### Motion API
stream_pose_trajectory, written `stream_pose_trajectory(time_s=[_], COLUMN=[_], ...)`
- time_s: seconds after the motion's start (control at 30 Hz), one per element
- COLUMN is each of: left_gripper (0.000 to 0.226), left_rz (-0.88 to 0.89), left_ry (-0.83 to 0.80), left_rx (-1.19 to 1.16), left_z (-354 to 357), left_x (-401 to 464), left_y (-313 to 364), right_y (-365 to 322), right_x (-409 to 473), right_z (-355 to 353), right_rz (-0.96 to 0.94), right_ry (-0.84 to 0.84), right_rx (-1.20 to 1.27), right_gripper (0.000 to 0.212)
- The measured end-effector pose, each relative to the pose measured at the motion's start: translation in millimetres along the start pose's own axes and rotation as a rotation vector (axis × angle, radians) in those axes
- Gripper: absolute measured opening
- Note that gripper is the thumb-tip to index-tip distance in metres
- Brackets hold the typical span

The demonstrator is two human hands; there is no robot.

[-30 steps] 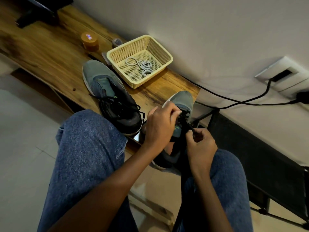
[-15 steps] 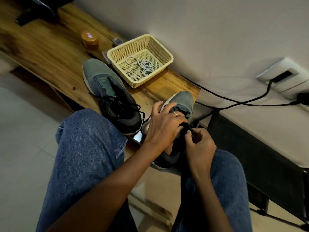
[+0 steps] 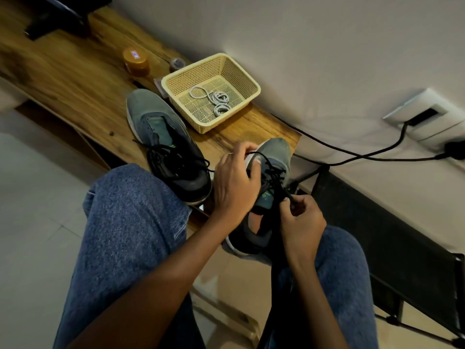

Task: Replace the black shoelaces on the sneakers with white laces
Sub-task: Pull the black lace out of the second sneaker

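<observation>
A: So why both hands on that sneaker [image 3: 273, 157]?
B: Left hand [image 3: 234, 182] braces it; right hand [image 3: 300, 217] pinches the black lace [image 3: 275, 181]. White laces [image 3: 217, 99] wait in the basket [image 3: 176, 83] on the surface [image 3: 75, 81].

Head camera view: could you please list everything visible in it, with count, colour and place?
sneakers: two, grey-green; one on the wooden bench, one held at the bench end
black laces: on both sneakers; loosened lace on the held one
basket: one, cream, on the bench by the wall
white laces: coiled, inside the basket
jar: one, orange, on the bench behind the basket
wooden bench: one, brown, along the wall
cable: one, black, running to the wall socket
jeans: blue, on both legs
left hand: steadies the held sneaker
right hand: pinches the black lace
</observation>
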State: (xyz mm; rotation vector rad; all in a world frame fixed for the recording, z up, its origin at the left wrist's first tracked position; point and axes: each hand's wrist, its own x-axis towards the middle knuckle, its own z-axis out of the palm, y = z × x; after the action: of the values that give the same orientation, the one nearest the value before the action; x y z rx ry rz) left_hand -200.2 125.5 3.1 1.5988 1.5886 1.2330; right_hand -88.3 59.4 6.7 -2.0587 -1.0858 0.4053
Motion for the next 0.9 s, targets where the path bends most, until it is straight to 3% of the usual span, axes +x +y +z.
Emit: stream_pose_trajectory(time_s=[0.1, 0.23, 0.37, 0.5, 0.67, 0.73, 0.9], left_gripper=[0.046, 0.023, 0.010, 0.013, 0.007, 0.011, 0.037], left_rz=[0.243, 0.448, 0.466, 0.427, 0.053, -0.017, 0.303], left_ry=[-0.176, -0.283, -0.228, -0.124, 0.125, 0.176, -0.133], left_rx=[0.221, 0.369, 0.408, 0.322, -0.048, -0.110, 0.272], left_z=[5, 12, 15, 16, 5, 4, 11], left_x=[-3, -4, -5, -10, -6, -5, -7], left_y=[-3, -10, -14, -8, -2, 0, -4], right_y=[0, 1, 1, -1, -1, 0, 1], right_x=[0, 0, -3, -1, 0, 1, 3], right_z=[0, 1, 2, 1, 2, 3, 1], right_rz=[-0.017, -0.034, -0.048, -0.029, -0.024, -0.024, -0.031], right_ry=[-0.013, -0.022, -0.015, 0.004, 0.033, 0.029, -0.001], right_rx=[-0.021, -0.029, -0.005, 0.006, -0.013, -0.021, -0.032], right_gripper=[0.007, 0.008, 0.006, 0.005, 0.005, 0.005, 0.006])
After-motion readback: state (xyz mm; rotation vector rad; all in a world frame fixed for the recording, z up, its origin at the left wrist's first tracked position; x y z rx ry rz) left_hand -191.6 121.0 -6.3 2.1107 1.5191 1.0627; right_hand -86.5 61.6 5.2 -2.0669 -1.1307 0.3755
